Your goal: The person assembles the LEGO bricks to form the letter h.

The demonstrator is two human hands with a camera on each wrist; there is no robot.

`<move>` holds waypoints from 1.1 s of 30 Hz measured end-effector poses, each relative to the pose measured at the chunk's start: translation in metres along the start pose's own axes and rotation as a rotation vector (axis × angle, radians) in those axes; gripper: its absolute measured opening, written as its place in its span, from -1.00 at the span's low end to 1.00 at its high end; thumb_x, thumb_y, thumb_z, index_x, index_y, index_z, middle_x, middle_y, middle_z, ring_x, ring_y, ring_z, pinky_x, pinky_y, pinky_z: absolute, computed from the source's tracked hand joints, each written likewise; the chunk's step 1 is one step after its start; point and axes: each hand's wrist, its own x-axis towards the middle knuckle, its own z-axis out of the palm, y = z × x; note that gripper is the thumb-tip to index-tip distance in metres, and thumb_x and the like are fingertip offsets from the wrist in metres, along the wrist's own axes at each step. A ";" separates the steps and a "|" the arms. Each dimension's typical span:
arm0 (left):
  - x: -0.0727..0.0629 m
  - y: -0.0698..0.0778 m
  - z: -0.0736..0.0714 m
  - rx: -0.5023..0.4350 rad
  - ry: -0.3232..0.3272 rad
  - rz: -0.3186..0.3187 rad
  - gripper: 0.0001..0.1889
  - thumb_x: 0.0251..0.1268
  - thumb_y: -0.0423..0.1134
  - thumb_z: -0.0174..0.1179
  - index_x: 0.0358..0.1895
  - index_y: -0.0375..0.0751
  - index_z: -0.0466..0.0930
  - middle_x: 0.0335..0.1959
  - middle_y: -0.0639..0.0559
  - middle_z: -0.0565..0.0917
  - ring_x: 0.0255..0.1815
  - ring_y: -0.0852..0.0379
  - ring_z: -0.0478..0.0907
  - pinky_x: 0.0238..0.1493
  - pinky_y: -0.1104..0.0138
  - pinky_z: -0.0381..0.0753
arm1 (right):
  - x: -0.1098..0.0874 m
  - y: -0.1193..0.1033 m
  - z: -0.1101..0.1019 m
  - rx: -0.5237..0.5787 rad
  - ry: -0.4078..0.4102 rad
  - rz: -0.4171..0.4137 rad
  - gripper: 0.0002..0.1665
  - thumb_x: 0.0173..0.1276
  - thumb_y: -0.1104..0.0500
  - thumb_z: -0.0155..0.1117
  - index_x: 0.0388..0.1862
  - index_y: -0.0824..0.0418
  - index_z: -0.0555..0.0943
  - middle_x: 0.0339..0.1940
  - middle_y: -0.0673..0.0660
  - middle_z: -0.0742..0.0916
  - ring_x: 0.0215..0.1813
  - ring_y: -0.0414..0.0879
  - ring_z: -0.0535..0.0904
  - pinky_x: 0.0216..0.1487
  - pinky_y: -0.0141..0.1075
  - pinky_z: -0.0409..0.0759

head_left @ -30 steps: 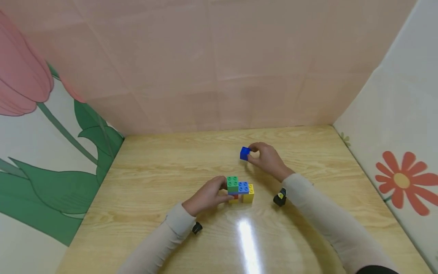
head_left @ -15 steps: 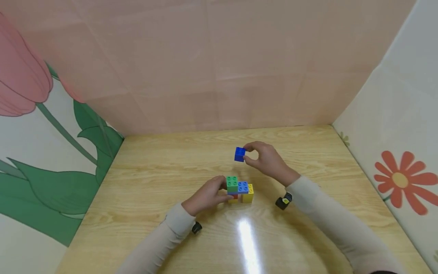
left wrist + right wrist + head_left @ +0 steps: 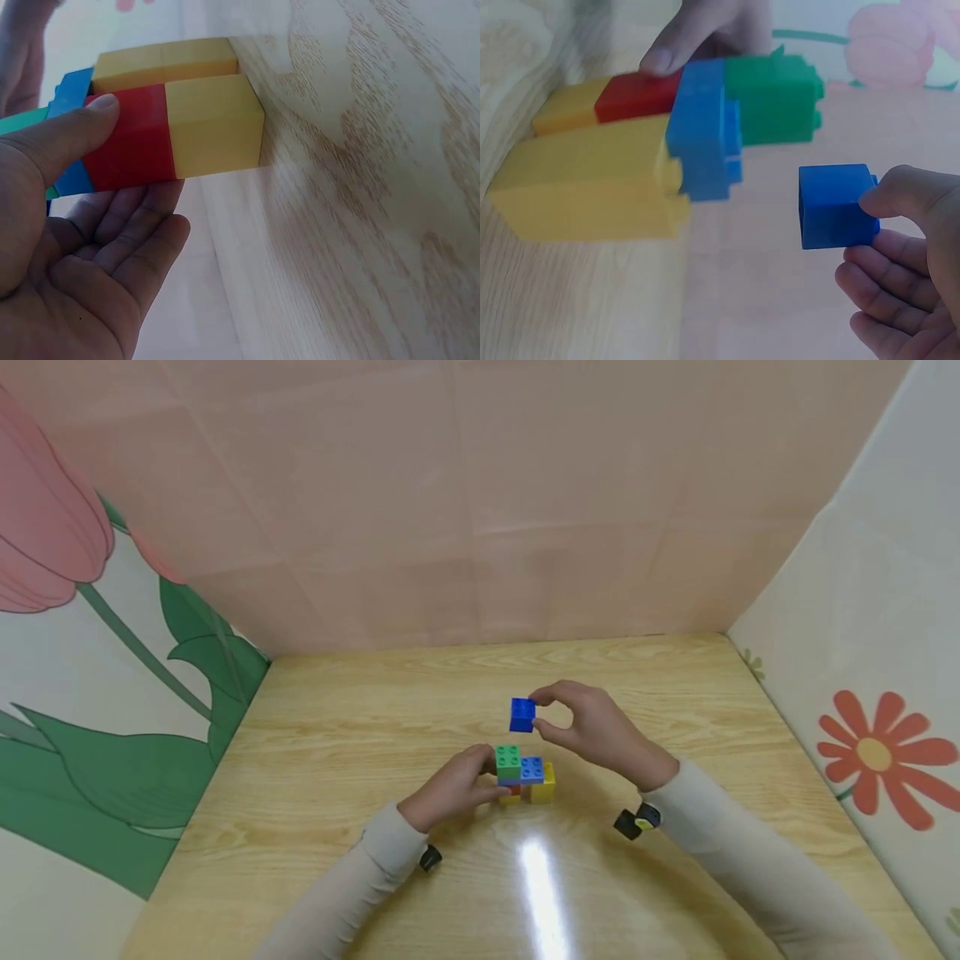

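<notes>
A small build of toy bricks stands on the table, gripped at its left side by my left hand (image 3: pixel 452 789). On its left a yellow brick (image 3: pixel 217 127) carries a red brick (image 3: pixel 135 139); a yellow column (image 3: pixel 543 785) rises on its right. Across both lies a lighter blue brick (image 3: pixel 532 769), with a green brick (image 3: pixel 507 762) on its left end. Between thumb and fingers my right hand (image 3: pixel 603 727) pinches a dark blue brick (image 3: pixel 522 715) by its right side. That brick hangs in the air behind the build, apart from it, studs up.
The wooden table (image 3: pixel 360 710) runs back to a pink wall covering (image 3: pixel 480 568). Side panels stand left and right, with a printed tulip (image 3: pixel 52 518) and a red flower (image 3: pixel 876 753). A dark wrist camera (image 3: pixel 630 823) sits below the right wrist.
My right hand has carried the dark blue brick to the left, then nearer the build. The left hand and the build have stayed in place.
</notes>
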 end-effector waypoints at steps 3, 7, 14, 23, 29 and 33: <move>0.000 -0.001 0.001 -0.008 0.003 0.009 -0.69 0.26 -0.10 0.33 -0.04 -0.07 0.47 -0.08 0.16 0.58 -0.01 0.16 0.58 0.00 0.30 0.60 | -0.004 -0.008 -0.002 -0.002 0.004 -0.036 -0.64 0.28 0.07 0.40 0.03 0.13 0.63 -0.05 0.01 0.71 0.00 -0.08 0.63 0.02 -0.09 0.62; 0.000 -0.002 0.002 -0.030 0.001 0.009 -0.70 0.26 -0.09 0.33 -0.03 -0.03 0.49 -0.08 0.19 0.59 -0.03 0.17 0.58 -0.02 0.31 0.60 | -0.010 -0.020 -0.005 0.004 0.008 -0.077 -0.64 0.28 0.08 0.40 0.03 0.13 0.63 -0.06 -0.01 0.71 0.00 -0.11 0.64 0.02 -0.11 0.63; 0.000 -0.002 0.002 -0.029 0.003 0.021 -0.71 0.25 -0.08 0.33 -0.04 0.00 0.51 -0.08 0.20 0.60 -0.03 0.20 0.58 -0.01 0.30 0.59 | -0.015 -0.035 -0.007 0.013 0.007 -0.127 -0.63 0.26 0.09 0.42 0.03 0.13 0.63 -0.07 -0.01 0.72 -0.01 -0.13 0.64 0.00 -0.14 0.64; 0.000 -0.004 0.003 -0.012 0.001 0.080 -0.67 0.28 -0.17 0.32 0.04 -0.10 0.49 -0.03 0.13 0.56 0.00 0.22 0.57 0.07 0.28 0.57 | -0.018 -0.040 -0.005 0.034 -0.018 -0.145 -0.60 0.25 0.11 0.44 0.05 0.14 0.63 -0.08 -0.01 0.72 -0.03 -0.10 0.65 -0.02 -0.15 0.65; 0.000 -0.004 0.002 -0.013 0.010 0.085 -0.65 0.27 -0.16 0.32 0.06 -0.11 0.49 -0.03 0.13 0.57 0.00 0.21 0.57 0.07 0.28 0.58 | -0.018 -0.042 -0.003 0.006 -0.020 -0.154 -0.59 0.24 0.09 0.44 0.05 0.16 0.62 -0.09 0.00 0.71 -0.06 -0.13 0.65 -0.06 -0.19 0.66; 0.000 -0.004 0.002 -0.005 0.014 0.070 -0.65 0.26 -0.15 0.33 0.06 -0.10 0.50 -0.04 0.14 0.58 -0.01 0.17 0.58 0.06 0.27 0.58 | -0.018 -0.042 -0.001 -0.009 -0.024 -0.154 -0.59 0.23 0.09 0.44 0.04 0.17 0.62 -0.10 0.01 0.71 -0.07 -0.13 0.65 -0.08 -0.21 0.67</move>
